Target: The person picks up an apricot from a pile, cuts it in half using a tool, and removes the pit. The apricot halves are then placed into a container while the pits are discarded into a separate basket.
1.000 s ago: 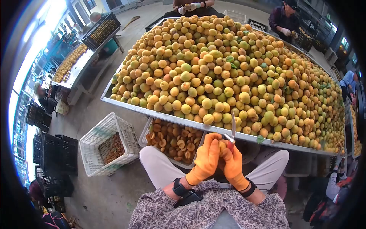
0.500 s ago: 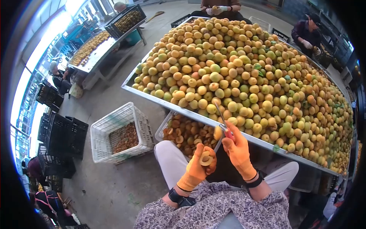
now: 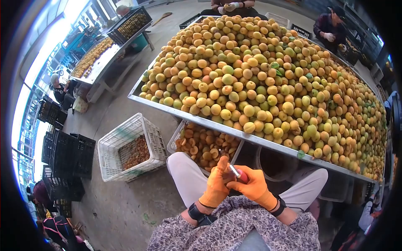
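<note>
Both of my orange-gloved hands meet above my lap. My left hand (image 3: 217,184) is closed, thumb up, around an apricot half that its fingers and my right hand mostly hide. My right hand (image 3: 254,184) grips a small knife (image 3: 241,175) by its red handle, the metal part pointing up and left against the left fingers. Just beyond my hands, a white crate (image 3: 171,143) holds cut apricot halves (image 3: 203,144). Behind it rises a large heap of whole apricots (image 3: 247,75) on a metal-edged table (image 3: 197,120).
A white basket (image 3: 155,140) with brown pits (image 3: 135,152) stands on the floor at left. Black crates (image 3: 69,154) are stacked farther left. Another fruit table (image 3: 98,62) stands behind. Co-workers (image 3: 331,29) sit around the heap. A round container (image 3: 274,161) is under the table edge.
My right hand has come down and left with the knife to meet my left hand. An apricot piece near the knife is gone from there. The view has shifted slightly.
</note>
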A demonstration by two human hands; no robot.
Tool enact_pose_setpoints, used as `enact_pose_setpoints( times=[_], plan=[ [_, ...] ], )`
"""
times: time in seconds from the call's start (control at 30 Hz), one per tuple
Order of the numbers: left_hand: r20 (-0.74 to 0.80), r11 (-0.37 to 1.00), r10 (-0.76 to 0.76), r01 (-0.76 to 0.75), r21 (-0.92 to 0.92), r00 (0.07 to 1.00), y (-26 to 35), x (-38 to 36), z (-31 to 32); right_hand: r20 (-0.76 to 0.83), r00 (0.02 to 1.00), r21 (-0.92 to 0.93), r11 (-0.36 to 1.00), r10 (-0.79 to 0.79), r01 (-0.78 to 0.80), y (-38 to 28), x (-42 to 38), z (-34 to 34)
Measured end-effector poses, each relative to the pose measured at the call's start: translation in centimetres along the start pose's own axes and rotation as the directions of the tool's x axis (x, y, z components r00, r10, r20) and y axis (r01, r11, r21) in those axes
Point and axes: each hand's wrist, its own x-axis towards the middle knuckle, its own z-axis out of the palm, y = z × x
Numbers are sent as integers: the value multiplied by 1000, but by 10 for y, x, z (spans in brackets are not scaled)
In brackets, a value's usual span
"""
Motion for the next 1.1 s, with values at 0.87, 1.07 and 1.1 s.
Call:
enact_pose_setpoints(
  times=[0.87, 1.07, 1.1],
  plan=[
    [-192, 946, -32, 92, 311, 981, -67, 20, 18, -223, 902, -360, 892, -369, 275, 70, -28, -23],
    [-209, 913, -325, 364, 187, 922, -59, 37, 19, -123, 969, -533, 838, -212, 116, 65, -34, -40],
    [-205, 887, -355, 398, 233, 912, -57, 37, 20, -135, 971, -495, 862, -197, 107, 67, -34, -40]
  ],
)
